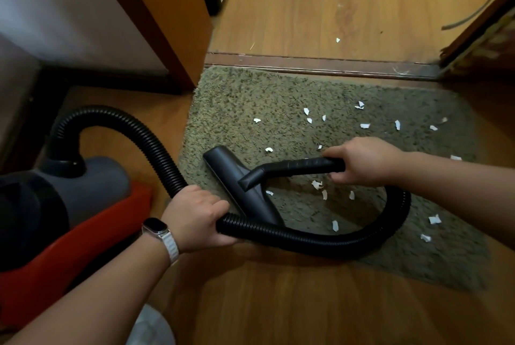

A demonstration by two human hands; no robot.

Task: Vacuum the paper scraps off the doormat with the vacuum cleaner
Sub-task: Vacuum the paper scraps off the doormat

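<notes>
A shaggy olive-green doormat [250, 99] lies in front of a door threshold, with several white paper scraps [365, 125] spread over its middle and right part. The red and grey vacuum cleaner [83, 199] stands on the floor at the left. Its black ribbed hose [320, 241] arcs up from the body, passes through my left hand [195, 219], and loops over the mat. My right hand [362, 160] grips the black handle tube [292, 166] at the hose's end. The black floor nozzle [237, 174] rests on the mat's left part, under the tube's tip.
A wooden door frame [172, 24] rises at the left behind the mat. The dark threshold strip [320, 62] runs along the mat's far edge, with wood floor and a few stray scraps beyond. A door edge [479, 30] shows at the upper right.
</notes>
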